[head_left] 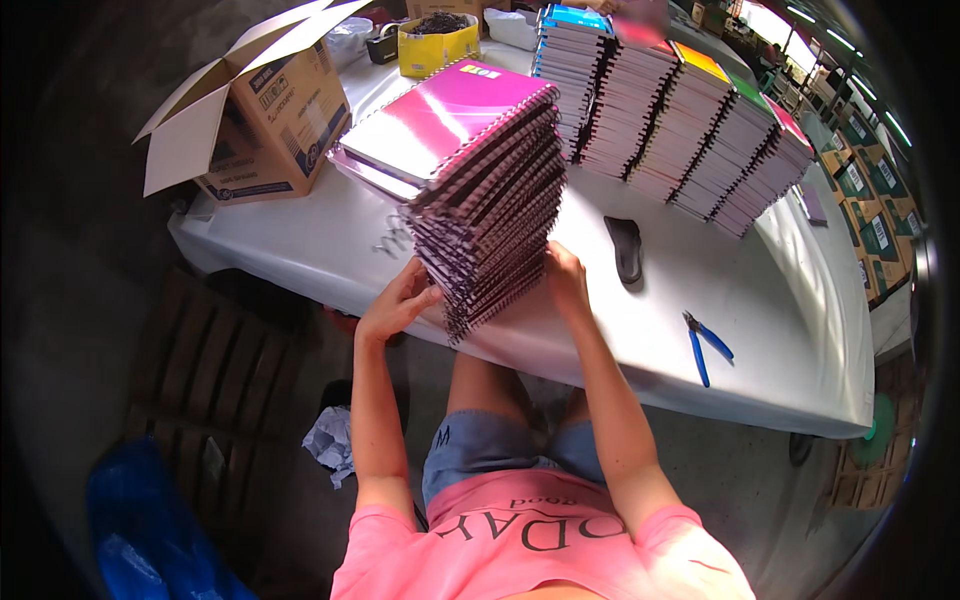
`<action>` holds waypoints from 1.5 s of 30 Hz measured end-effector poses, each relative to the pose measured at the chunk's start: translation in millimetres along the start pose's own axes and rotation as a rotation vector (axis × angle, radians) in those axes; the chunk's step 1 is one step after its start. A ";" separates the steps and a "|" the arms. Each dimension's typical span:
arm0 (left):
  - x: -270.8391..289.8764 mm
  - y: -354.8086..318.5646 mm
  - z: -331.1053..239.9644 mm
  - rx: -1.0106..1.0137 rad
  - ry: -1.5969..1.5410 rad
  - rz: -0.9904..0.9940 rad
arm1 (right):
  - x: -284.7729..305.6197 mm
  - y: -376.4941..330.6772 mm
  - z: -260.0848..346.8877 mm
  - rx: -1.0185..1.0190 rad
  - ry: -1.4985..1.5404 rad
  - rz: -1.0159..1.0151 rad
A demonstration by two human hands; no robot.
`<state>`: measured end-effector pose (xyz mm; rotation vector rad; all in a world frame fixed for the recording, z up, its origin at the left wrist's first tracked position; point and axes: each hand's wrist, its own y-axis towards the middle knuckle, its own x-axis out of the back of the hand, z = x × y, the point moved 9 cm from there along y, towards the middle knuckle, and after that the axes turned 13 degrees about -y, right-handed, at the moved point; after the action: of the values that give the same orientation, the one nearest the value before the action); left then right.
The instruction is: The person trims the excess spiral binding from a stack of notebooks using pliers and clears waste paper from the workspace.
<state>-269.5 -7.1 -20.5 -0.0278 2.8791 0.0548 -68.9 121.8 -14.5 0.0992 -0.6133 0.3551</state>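
A tall leaning stack of spiral-bound notebooks with magenta covers stands on a white table. My left hand presses against the lower left side of the stack. On the lower right side, my right hand is flat against the wire spines. Both hands clasp the bottom of the stack near the table's front edge. One notebook sticks out sideways near the top left.
Several more notebook stacks with coloured covers stand in a row behind. Blue-handled pliers and a black object lie to the right. An open cardboard box and a yellow bin are at the left. Loose wire coil lies beside the stack.
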 end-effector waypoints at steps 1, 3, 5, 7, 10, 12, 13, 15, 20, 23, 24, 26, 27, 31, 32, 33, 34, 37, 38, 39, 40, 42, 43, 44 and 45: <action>0.4 0.4 -6.8 -0.053 0.079 -0.018 | 4.0 -11.5 1.0 -0.019 -0.012 -0.012; -0.6 -1.3 -17.6 -0.156 0.237 -0.058 | -2.2 -21.5 -7.0 0.089 0.208 0.031; -5.6 -1.6 -19.6 -0.200 0.347 -0.125 | -4.2 -28.7 -14.9 0.180 0.368 0.112; -13.6 3.8 -18.0 -0.198 0.347 -0.225 | -4.1 -30.7 -7.5 0.275 0.475 0.231; -14.4 11.9 -13.3 -0.216 0.089 -0.334 | -6.4 -33.3 -3.0 0.297 0.392 0.294; 8.6 19.5 2.4 -0.260 -0.135 -0.377 | -6.0 -35.9 6.9 0.336 0.345 0.245; 12.3 24.4 1.4 -0.287 -0.252 -0.383 | -1.7 -38.9 14.0 0.346 0.362 0.202; 6.2 31.5 -11.8 -0.423 -0.394 -0.317 | 8.4 -39.0 25.2 0.362 0.379 0.120; 10.1 28.1 -62.8 -0.689 -0.286 -0.553 | 31.1 -36.3 75.8 0.487 0.620 0.034; 3.6 34.3 -85.1 -0.677 -0.388 -0.690 | 36.2 -30.5 83.0 0.531 0.594 -0.061; -0.3 40.2 -83.4 -0.620 -0.478 -0.601 | 34.9 -32.8 81.1 0.503 0.574 -0.089; -7.2 45.5 -86.4 -0.557 -0.518 -0.491 | 33.6 -35.0 82.0 0.465 0.608 -0.127; -10.7 43.4 -87.9 -0.551 -0.476 -0.476 | 34.9 -36.4 81.2 0.451 0.565 -0.134; -17.4 35.2 -96.8 -0.518 -0.046 -0.503 | 40.3 -41.7 78.3 0.398 0.427 -0.197; -17.1 31.9 -101.2 -0.496 0.259 -0.566 | 44.4 -45.6 79.1 0.387 0.382 -0.217; -16.5 27.9 -106.3 -0.467 0.570 -0.621 | 45.9 -47.7 80.4 0.377 0.343 -0.236; -16.4 25.1 -112.3 -0.429 0.887 -0.667 | 51.1 -45.3 79.4 0.411 0.284 -0.262; 7.2 30.3 -129.9 -0.675 0.315 -0.526 | 78.4 -36.0 86.1 0.440 0.619 -0.217; -5.3 28.1 -144.6 -0.750 -0.032 -0.419 | 94.7 -32.5 96.6 0.484 0.667 -0.248; -45.3 23.8 -172.3 -0.768 -0.609 -0.219 | 110.5 -24.5 102.9 0.523 0.711 -0.286; -55.4 19.8 -185.3 -0.768 -0.600 -0.212 | 110.5 -21.1 127.7 0.600 0.742 -0.195; -63.4 27.5 -199.2 -0.760 -0.594 -0.188 | 98.9 -9.0 149.6 0.526 0.655 -0.123; -53.9 33.2 -192.5 -0.679 -0.505 -0.298 | 87.9 -12.6 163.9 0.461 0.535 -0.012; -40.8 39.1 -182.0 -0.598 -0.415 -0.408 | 90.3 -18.8 168.4 0.500 0.502 -0.196; -30.7 44.1 -171.7 -0.512 -0.334 -0.508 | 94.9 -27.5 167.1 0.535 0.458 -0.386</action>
<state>-285.3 30.6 154.7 -0.7593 2.3701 0.6257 -78.2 91.6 177.1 0.6233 -0.0269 0.1486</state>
